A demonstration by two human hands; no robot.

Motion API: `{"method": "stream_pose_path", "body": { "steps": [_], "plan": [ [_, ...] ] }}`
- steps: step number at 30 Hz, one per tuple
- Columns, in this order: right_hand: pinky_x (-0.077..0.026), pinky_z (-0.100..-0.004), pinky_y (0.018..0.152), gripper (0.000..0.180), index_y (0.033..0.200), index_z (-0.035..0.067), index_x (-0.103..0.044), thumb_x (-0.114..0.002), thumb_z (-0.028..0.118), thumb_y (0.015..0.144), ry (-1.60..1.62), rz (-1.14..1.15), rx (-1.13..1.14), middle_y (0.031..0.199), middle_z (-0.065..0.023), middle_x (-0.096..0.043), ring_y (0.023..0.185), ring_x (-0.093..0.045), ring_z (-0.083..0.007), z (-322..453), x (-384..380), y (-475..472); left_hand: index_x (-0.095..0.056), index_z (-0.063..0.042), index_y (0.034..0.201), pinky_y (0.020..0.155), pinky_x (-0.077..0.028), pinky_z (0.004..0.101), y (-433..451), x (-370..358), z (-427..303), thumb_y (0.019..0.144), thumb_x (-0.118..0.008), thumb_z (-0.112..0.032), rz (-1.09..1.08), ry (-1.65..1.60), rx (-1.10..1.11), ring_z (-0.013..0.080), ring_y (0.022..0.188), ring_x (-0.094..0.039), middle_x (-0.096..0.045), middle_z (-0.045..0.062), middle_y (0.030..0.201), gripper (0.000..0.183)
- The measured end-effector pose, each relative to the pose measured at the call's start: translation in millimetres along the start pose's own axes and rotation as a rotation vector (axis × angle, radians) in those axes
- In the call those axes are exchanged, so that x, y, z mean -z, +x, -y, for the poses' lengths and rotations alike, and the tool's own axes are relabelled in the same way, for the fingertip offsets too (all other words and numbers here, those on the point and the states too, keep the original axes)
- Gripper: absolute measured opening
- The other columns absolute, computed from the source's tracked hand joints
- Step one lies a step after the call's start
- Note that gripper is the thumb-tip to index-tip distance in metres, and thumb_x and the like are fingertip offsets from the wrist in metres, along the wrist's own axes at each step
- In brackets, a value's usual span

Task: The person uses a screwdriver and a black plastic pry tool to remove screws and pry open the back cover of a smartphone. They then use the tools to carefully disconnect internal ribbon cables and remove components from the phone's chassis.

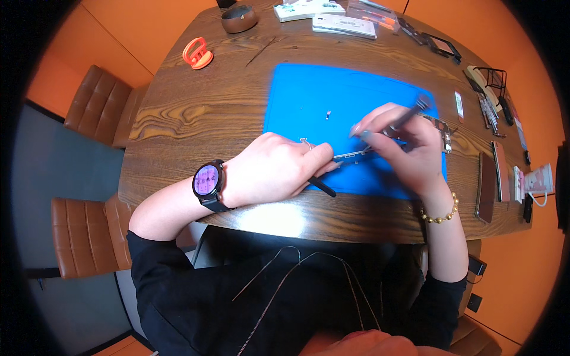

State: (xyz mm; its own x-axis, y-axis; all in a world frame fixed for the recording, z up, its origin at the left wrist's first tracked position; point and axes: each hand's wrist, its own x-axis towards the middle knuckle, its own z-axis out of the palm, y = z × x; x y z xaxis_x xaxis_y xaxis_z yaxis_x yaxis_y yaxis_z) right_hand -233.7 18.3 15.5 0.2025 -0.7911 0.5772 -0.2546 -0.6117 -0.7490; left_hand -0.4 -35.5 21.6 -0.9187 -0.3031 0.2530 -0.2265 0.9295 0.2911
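My left hand (285, 164), with a watch (208, 180) on its wrist, grips a thin, metal-edged phone part (349, 155) over a blue work mat (307, 89). Most of that part is hidden by my hands. A black strip-shaped tool (323, 187) sticks out beneath the left hand; I cannot tell if the hand holds it. In my right hand (405, 142) is a slim dark-handled tool (407, 116), blurred, slanting down toward the phone part. Small component (328, 115) lies on the mat beyond my hands. A phone component with metal pieces (446, 138) lies at the mat's right edge.
An orange suction cup (198, 54), a brown bowl (239, 20) and thin tweezers-like tool (260, 52) lie on the far left of the wooden table (191, 102). White phone (344, 26) is at the back. Phones (485, 187) and a paper cup (538, 179) stand right.
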Motion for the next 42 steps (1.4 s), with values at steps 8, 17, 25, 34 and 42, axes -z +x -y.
{"method": "stream_pose_path", "body": {
  "steps": [8, 17, 25, 34, 42],
  "plan": [
    [-0.049, -0.0263, 0.062, 0.024, 0.112, 0.0, -0.061, -0.055, 0.019, 0.099, 0.428, -0.379, 0.116, 0.082, -0.0092, -0.062, 0.062, -0.051, -0.0093, -4.8, 47.9, -5.7, -0.063, -0.007, 0.096, 0.054, -0.048, 0.024, 3.2, 13.6, 13.2, 0.097, -0.056, -0.015, -0.005, -0.451, 0.167, 0.014, 0.058, -0.065, -0.064, 0.005, 0.071, 0.01],
    [-0.053, -0.0303, 0.083, 0.034, 0.122, 0.001, -0.053, -0.039, 0.027, 0.105, -0.111, -0.175, -0.219, 0.106, -0.018, -0.069, 0.094, -0.069, -0.0182, -12.6, 74.2, -30.5, -0.065, -0.008, 0.098, 0.053, -0.046, 0.0211, 9.7, 15.4, 40.2, 0.098, -0.059, -0.022, 0.362, -0.75, 0.451, 0.0066, 0.057, -0.06, -0.06, -0.001, 0.068, 0.015],
    [-0.036, -0.0456, 0.112, 0.071, 0.133, 0.011, -0.055, -0.083, 0.027, 0.07, -0.513, 0.084, -0.326, 0.14, -0.0114, -0.052, 0.133, -0.047, -0.0281, -20.8, 115.8, -43.5, -0.069, -0.012, 0.095, 0.057, -0.051, 0.0339, 8.8, 12.8, 36.8, 0.092, -0.059, -0.034, 0.226, 0.094, 0.181, 0.0239, 0.076, -0.066, -0.065, 0.007, 0.096, 0.024],
    [-0.035, -0.0455, 0.113, 0.092, 0.142, 0.009, -0.046, -0.087, 0.032, 0.063, -0.472, 0.121, -0.471, 0.143, -0.0121, -0.049, 0.135, -0.044, -0.0279, -38.9, 127.5, -56.4, -0.067, -0.01, 0.09, 0.05, -0.048, 0.031, 10.6, 6.6, 37.9, 0.096, -0.053, -0.043, 0.202, 0.273, 0.077, 0.0201, 0.065, -0.06, -0.056, 0.009, 0.098, 0.036],
    [-0.04, -0.0421, 0.11, 0.088, 0.14, 0.01, -0.047, -0.087, 0.026, 0.064, -0.48, 0.094, -0.489, 0.134, -0.0122, -0.056, 0.129, -0.05, -0.0266, -37.8, 125.9, -56.4, -0.066, -0.01, 0.088, 0.051, -0.049, 0.0306, 8.1, 0.0, 41.8, 0.094, -0.055, -0.044, 0.113, 0.323, -0.001, 0.0187, 0.061, -0.06, -0.054, 0.01, 0.099, 0.036]
  ]
}}
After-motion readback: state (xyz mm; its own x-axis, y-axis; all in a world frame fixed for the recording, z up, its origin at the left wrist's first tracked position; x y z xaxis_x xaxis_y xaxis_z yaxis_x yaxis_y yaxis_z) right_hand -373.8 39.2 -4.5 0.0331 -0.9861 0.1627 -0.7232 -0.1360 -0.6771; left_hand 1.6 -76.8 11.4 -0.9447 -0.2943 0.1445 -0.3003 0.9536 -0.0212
